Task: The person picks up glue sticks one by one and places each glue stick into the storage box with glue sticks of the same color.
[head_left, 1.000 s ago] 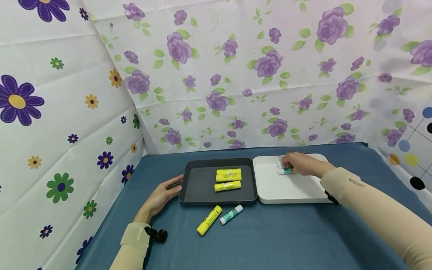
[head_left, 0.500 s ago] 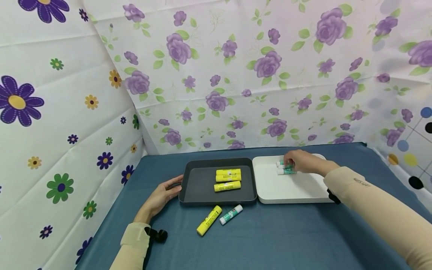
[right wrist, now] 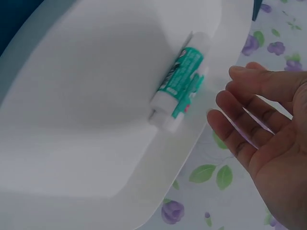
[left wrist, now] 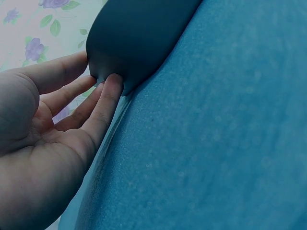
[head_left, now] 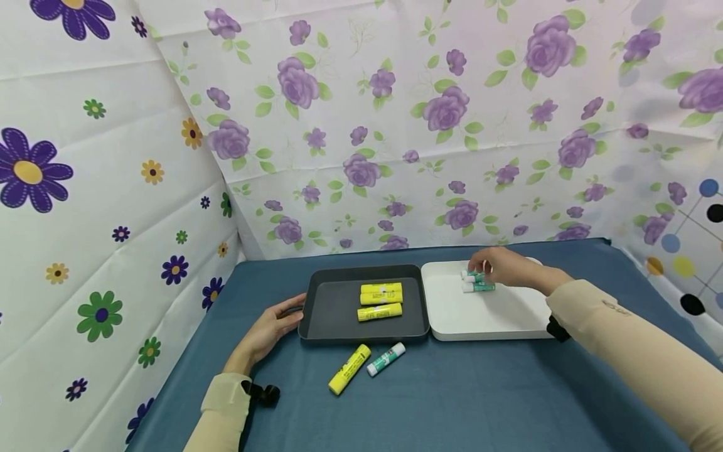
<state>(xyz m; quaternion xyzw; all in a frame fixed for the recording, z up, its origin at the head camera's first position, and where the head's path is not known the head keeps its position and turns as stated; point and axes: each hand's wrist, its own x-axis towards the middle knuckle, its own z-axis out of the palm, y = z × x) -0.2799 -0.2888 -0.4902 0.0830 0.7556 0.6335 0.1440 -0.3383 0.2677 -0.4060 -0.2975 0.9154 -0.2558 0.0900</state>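
My left hand (head_left: pixel 277 323) rests its fingertips on the left wall of the dark grey tray (head_left: pixel 333 333); the left wrist view shows the extended fingers at the tray's corner (left wrist: pixel 139 38). Three yellow glue sticks (head_left: pixel 380 312) lie in that tray. To its right stands the white tray (head_left: pixel 469 326), with two green-and-white glue sticks (right wrist: pixel 181 72) lying side by side in it. My right hand (head_left: pixel 503 267) hovers over its back part. In the right wrist view, the hand's loosely bent fingers (right wrist: pixel 240 120) are apart from the sticks and hold nothing.
On the blue cloth (head_left: pixel 452 402) in front of the trays lie a yellow glue stick (head_left: pixel 350 369) and a green-and-white one (head_left: pixel 386 359). A flowered sheet (head_left: pixel 361 125) hangs behind the table, and another (head_left: pixel 113 207) along the left.
The right hand has lifted its fingers off the green-and-white glue sticks, which stay in the white tray. My left hand keeps its place at the dark tray.
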